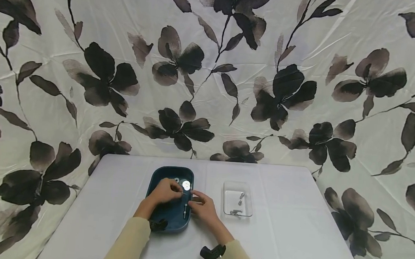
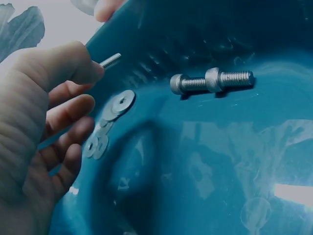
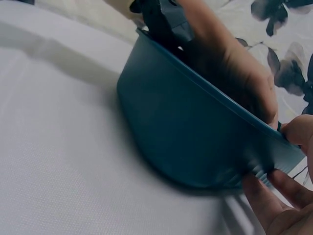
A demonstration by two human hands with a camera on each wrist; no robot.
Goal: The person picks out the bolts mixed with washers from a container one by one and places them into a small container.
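Observation:
In the left wrist view, a threaded screw (image 2: 111,60) pokes out past the thumb of my left hand (image 1: 164,191), which pinches it inside the blue-green bin (image 1: 171,227). My right hand (image 1: 205,209) holds the bin's right side; in the right wrist view one digit lies at the rim and other fingertips (image 3: 254,183) touch the outer wall. Two socket-head bolts (image 2: 228,80) lie end to end on the bin floor. Several flat washers (image 2: 122,102) sit beyond my left fingers, some overlapping. The screw's head is hidden by my hand.
To the right of the bin stands a clear plastic box (image 1: 226,210) with several bolts (image 1: 236,212) in it. Both are on a white-covered table (image 1: 287,229). A floral cloth (image 1: 229,119) hangs behind the table's far edge.

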